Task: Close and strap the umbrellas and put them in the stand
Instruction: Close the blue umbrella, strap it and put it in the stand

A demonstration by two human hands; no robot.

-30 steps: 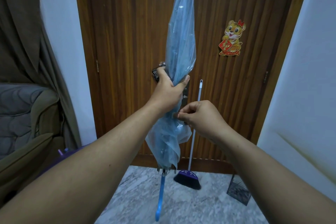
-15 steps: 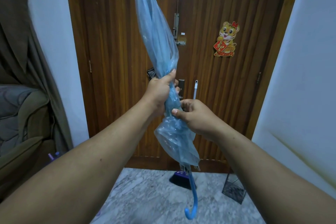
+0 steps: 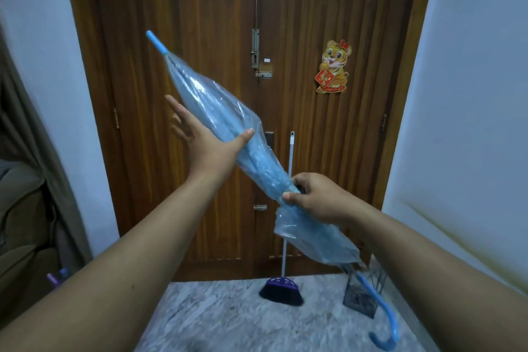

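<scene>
Right now the blue umbrella [image 3: 225, 120] is folded and held in mid-air in front of the wooden door [image 3: 205, 23], its long axis running diagonally: the capped tip points up and to the far left, the hooked handle [image 3: 384, 331] hangs low at the near right. Whether a strap is fastened around the canopy cannot be made out; the right hand [image 3: 317, 197] covers that part, its fingers curled tight around the bunched plastic. The left hand [image 3: 205, 140] lies flat and relaxed under the upper canopy, fingers straight, thumb against the folds. Behind the handle, a dark wire stand [image 3: 360, 298] sits on the marble floor [image 3: 228, 314], partly hidden. A broom [image 3: 281, 288] leans against the door just left of it.
</scene>
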